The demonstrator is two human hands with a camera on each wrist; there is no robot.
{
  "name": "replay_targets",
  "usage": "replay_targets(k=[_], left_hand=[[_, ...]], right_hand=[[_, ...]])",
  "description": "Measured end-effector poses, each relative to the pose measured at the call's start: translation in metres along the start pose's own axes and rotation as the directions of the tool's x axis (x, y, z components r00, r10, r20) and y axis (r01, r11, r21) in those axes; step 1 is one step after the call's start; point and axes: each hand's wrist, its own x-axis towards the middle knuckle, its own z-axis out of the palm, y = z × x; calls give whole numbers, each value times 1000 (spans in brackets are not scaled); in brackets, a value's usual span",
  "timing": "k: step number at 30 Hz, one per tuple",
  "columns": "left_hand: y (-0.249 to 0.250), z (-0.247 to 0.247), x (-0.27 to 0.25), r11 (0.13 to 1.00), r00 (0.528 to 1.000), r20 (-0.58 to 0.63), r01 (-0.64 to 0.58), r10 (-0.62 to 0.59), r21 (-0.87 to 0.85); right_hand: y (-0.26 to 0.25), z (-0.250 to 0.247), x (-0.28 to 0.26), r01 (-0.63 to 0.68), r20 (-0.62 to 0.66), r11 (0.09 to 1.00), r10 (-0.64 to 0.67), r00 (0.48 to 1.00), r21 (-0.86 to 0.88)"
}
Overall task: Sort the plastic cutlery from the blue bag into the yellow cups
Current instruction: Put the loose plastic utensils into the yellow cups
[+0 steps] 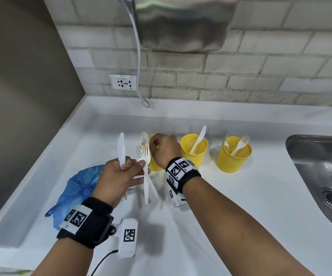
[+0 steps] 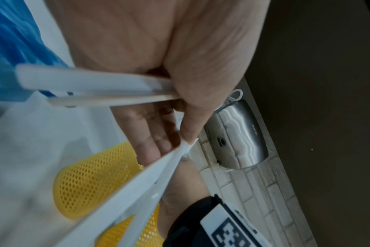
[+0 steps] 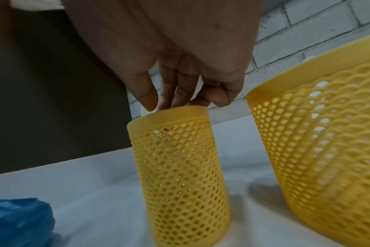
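Head view: your middle cup [image 1: 194, 149] holds a knife [image 1: 198, 139], the right cup [image 1: 234, 155] forks. Your left hand [image 1: 119, 176] grips mixed cutlery [image 1: 144, 156] beside the blue bag [image 1: 77, 190]; your right hand [image 1: 164, 149], fingers bunched, hides the left cup [image 3: 177, 175]; its grasp is unclear.

White counter [image 1: 241, 206] below pale brick wall [image 1: 261, 62], steel sink [image 1: 320, 166] at right.

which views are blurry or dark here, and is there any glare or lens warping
Head view: sharp, well lit, brick lines bow from the wide lens, soft glare on the steel dryer. Left wrist view: cutlery handles and yellow cup smeared. Right wrist view: dim, near cup soft.
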Motion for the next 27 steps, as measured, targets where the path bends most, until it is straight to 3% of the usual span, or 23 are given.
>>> replay_targets(k=[4,9,13,17,21,27], left_hand=[[3,-1,6,999,1000,13,-9,9,35],[9,-2,17,999,1000,-1,-27,27,23],[11,-2,21,1000,1000,9,-19,19,17],[11,1,24,1000,1000,26,-16,16,12],[11,6,24,1000,998,62,-25,25,13],[8,6,25,999,993,113,-42,39,27]], right_hand=[[-2,-6,-5,72,-95,996,-66,993,61],[-3,-28,-26,85,-252,951,-7,968,298],[-6,-40,-47,-73,-33,855,104,994,513],[-10,-37,-67,-139,159,823,59,985,550],[-10,-27,-78,-174,272,851,39,962,495],[-17,-23,-89,-227,349,721,-22,937,655]])
